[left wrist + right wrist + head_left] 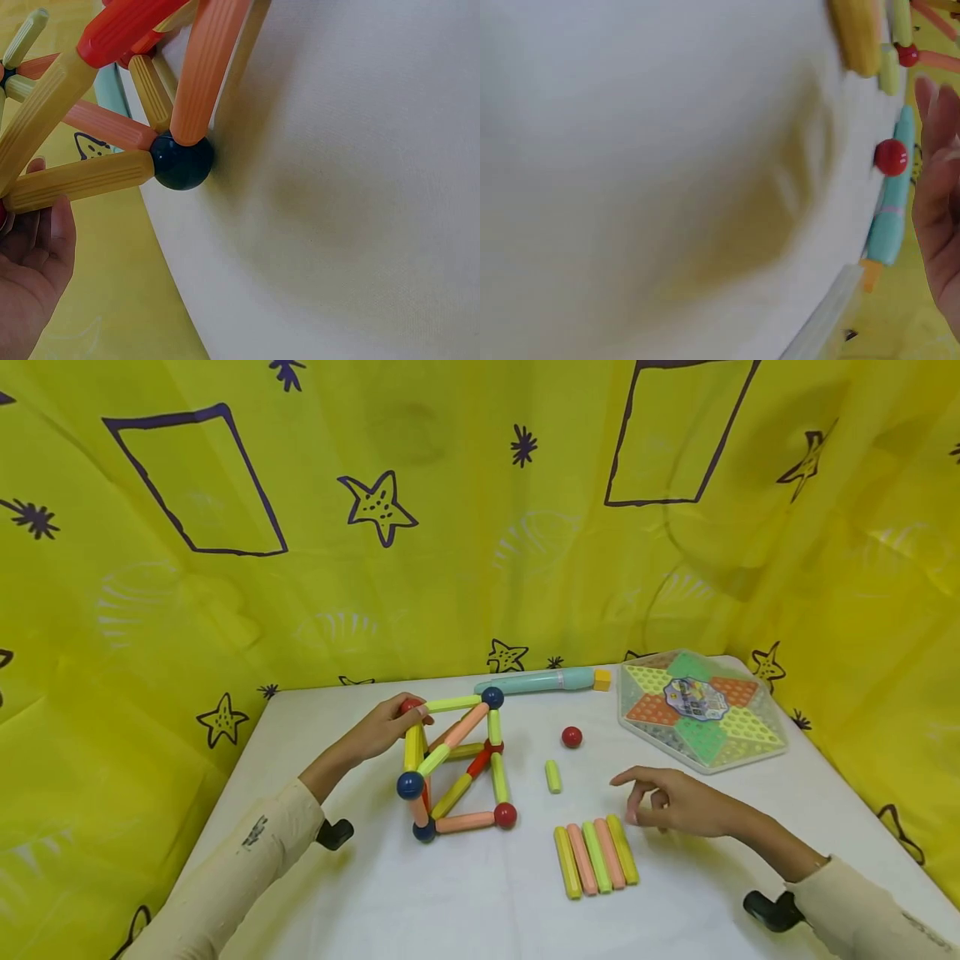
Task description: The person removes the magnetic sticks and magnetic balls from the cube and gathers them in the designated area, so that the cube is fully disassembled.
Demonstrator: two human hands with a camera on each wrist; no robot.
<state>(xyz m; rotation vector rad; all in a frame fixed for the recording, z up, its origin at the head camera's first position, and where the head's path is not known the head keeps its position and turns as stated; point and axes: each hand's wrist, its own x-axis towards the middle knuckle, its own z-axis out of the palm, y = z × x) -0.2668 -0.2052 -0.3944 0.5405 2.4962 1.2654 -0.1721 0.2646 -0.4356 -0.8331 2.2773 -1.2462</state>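
Observation:
My left hand (382,727) grips the upper left corner of a cube-like frame of magnetic sticks and balls, at a red ball (410,704). Yellow, salmon, red and lime sticks join navy and red balls, with diagonal sticks across its sides. In the left wrist view, thumb and fingers hold the end of a yellow stick (90,180) that runs to a navy ball (182,161). Over the table hovers my right hand (678,802), fingers loosely bent and holding nothing. Just left of it lies a row of several sticks (597,857), yellow, salmon and lime.
A short lime stick (552,777) and a loose red ball (572,737) lie between frame and right hand. Behind them are a teal tube-shaped object (536,682), a small orange cube (602,680) and a hexagonal Chinese checkers board (738,758). Yellow curtain (450,593) surrounds the table.

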